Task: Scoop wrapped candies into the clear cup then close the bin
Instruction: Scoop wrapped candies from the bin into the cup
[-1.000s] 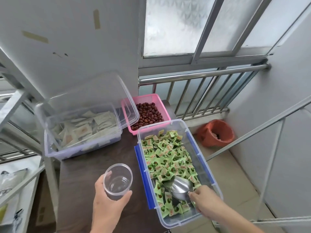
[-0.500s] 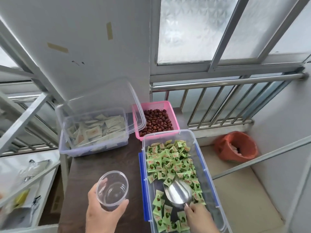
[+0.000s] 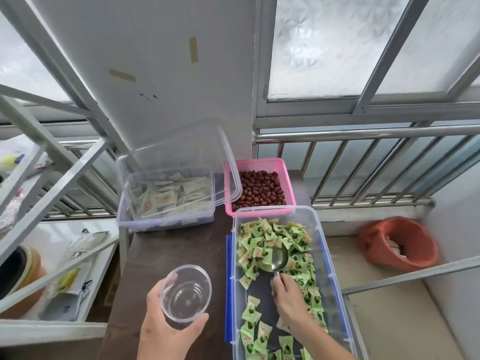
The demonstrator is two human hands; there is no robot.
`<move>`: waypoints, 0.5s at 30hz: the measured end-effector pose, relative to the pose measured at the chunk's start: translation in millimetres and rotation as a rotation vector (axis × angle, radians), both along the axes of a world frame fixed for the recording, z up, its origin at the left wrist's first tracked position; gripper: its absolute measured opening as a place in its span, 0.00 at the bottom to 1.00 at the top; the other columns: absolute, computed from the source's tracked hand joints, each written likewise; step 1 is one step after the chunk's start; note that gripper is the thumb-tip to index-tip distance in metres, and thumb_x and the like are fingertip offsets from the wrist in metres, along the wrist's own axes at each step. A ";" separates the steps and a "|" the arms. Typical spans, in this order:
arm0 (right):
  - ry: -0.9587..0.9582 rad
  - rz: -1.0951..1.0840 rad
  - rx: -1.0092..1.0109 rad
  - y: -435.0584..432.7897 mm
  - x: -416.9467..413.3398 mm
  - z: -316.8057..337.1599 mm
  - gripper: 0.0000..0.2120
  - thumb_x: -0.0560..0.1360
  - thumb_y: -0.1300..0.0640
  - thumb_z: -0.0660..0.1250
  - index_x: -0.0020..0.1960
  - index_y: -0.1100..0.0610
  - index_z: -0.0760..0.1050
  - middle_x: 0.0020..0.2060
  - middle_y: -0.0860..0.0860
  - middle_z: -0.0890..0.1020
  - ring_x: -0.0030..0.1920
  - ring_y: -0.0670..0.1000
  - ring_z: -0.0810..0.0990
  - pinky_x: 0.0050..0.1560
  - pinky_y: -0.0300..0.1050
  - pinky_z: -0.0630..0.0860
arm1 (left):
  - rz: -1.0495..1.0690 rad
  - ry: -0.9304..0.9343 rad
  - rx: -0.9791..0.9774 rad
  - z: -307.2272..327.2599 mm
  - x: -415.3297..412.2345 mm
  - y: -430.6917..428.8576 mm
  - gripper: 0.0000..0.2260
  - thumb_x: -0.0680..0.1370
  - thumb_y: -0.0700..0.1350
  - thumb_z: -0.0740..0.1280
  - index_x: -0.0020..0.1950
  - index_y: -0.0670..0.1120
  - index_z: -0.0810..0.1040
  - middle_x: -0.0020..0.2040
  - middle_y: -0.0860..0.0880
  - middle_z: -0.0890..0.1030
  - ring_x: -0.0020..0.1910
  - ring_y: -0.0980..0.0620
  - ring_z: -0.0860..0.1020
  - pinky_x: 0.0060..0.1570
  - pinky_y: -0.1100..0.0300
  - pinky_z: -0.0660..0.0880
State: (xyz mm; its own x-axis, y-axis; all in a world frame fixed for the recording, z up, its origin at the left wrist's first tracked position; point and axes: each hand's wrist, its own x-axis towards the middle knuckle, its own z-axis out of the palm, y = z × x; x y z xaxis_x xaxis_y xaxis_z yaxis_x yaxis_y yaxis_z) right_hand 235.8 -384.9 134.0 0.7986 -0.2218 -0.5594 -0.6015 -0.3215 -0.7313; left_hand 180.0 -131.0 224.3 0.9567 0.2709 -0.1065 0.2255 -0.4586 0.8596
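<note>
Currently, your left hand [image 3: 166,331] wraps its fingers around the clear cup [image 3: 186,293], held upright above the dark bench [image 3: 168,250]; the cup looks empty. Your right hand [image 3: 291,298] is closed on the handle of the metal scoop [image 3: 273,259], its bowl pushed into the green wrapped candies [image 3: 270,237] heaped at the far end of the clear bin [image 3: 323,245]; a few candies appear to sit in the bowl, though glare makes that uncertain. Blue latches run along both long sides of the bin, which is open. Behind it: a pink basket [image 3: 259,165] of red dates [image 3: 259,189]. Left of that: a second clear container [image 3: 166,219] of pale packets, a clear lid [image 3: 181,152] propped over it.
</note>
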 end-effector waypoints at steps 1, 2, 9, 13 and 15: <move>-0.005 0.004 0.019 -0.4 -1.5 3.0 0.16 0.80 0.50 0.55 0.36 0.54 0.69 0.32 0.52 0.73 0.32 0.51 0.70 0.35 0.49 0.66 | -0.006 -0.001 0.008 2.9 0.9 -1.3 0.48 0.52 0.42 0.87 0.67 0.61 0.70 0.60 0.74 0.74 0.53 0.78 0.74 0.49 0.86 0.66; -0.019 0.007 0.037 -0.7 -2.4 9.1 0.17 0.81 0.50 0.55 0.36 0.54 0.69 0.32 0.52 0.73 0.31 0.51 0.70 0.34 0.49 0.66 | -0.015 -0.005 0.019 5.6 2.2 -2.1 0.48 0.52 0.42 0.87 0.67 0.62 0.69 0.60 0.74 0.74 0.54 0.77 0.75 0.50 0.85 0.67; -0.141 0.098 0.034 -24.9 -23.3 61.8 0.18 0.83 0.55 0.57 0.34 0.54 0.68 0.26 0.48 0.70 0.26 0.47 0.66 0.32 0.46 0.63 | -0.175 -0.004 0.090 18.0 26.4 -8.2 0.44 0.56 0.48 0.84 0.61 0.73 0.64 0.59 0.69 0.75 0.56 0.60 0.77 0.54 0.60 0.72; -0.191 0.141 0.090 -55.9 -44.2 106.9 0.15 0.83 0.63 0.58 0.38 0.63 0.71 0.26 0.51 0.67 0.23 0.43 0.63 0.24 0.33 0.61 | -0.304 -0.024 0.117 16.3 44.2 -12.3 0.40 0.59 0.53 0.80 0.63 0.71 0.63 0.60 0.68 0.73 0.60 0.59 0.74 0.57 0.58 0.72; -0.220 0.179 0.093 -72.4 -52.5 138.0 0.11 0.82 0.66 0.59 0.44 0.68 0.76 0.24 0.50 0.68 0.22 0.42 0.64 0.22 0.30 0.62 | -0.365 -0.032 0.128 17.7 53.3 -16.1 0.38 0.60 0.56 0.79 0.64 0.69 0.64 0.61 0.67 0.73 0.61 0.60 0.73 0.61 0.56 0.72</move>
